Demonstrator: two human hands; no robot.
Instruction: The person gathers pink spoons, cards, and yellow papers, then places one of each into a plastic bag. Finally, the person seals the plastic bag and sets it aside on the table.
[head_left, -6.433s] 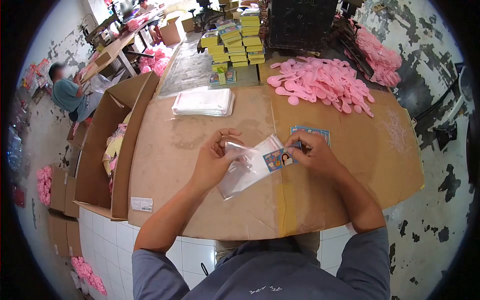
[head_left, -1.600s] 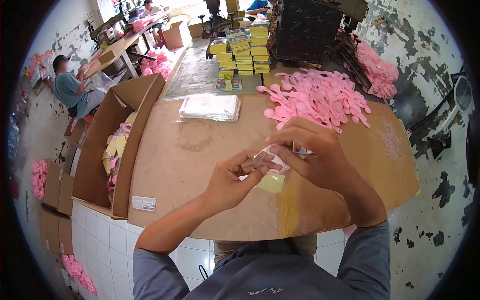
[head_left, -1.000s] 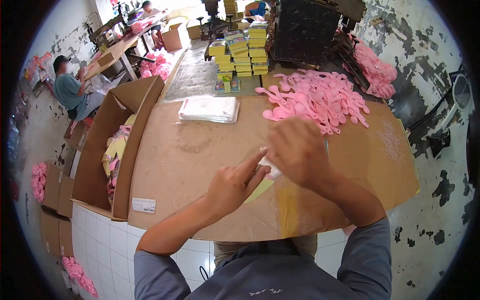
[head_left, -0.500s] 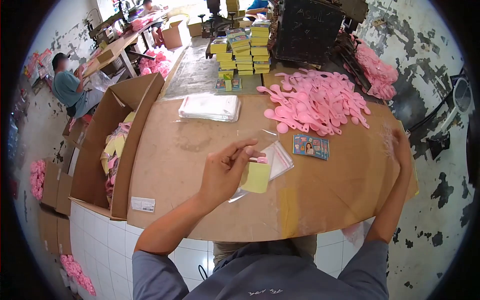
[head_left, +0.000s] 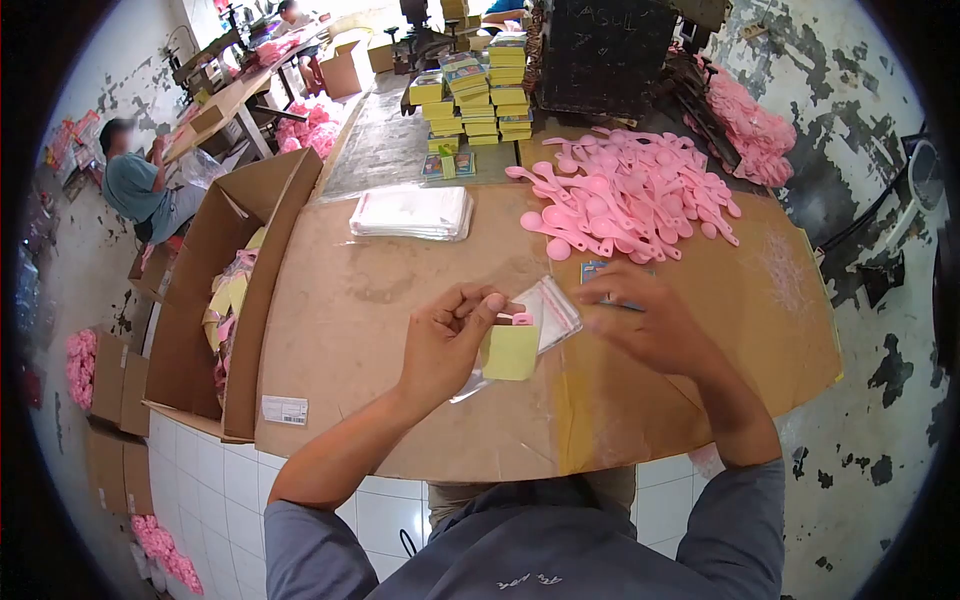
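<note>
Between the thumb and fingers of my left hand (head_left: 450, 335) is a pink spoon, of which only the handle end (head_left: 522, 319) shows, with a yellow card (head_left: 510, 353) against it. Clear plastic bags (head_left: 548, 312) lie on the cardboard-covered table just beyond that card. My right hand (head_left: 640, 318) is over the small printed cards (head_left: 592, 270), partly hiding them; its fingers are apart, slightly blurred, and nothing shows in them. A heap of pink spoons (head_left: 640, 195) lies behind the printed cards.
A stack of clear bags (head_left: 412, 213) sits at the back left of the table (head_left: 350, 400). Stacked card bundles (head_left: 478, 100) stand behind it. An open carton (head_left: 270, 300) with packed items is at the left. A person (head_left: 140, 185) sits beyond it.
My right hand has come in from the table's right edge to the printed cards. My left hand has stayed nearly in place with the spoon and yellow card. The view has shifted slightly.
</note>
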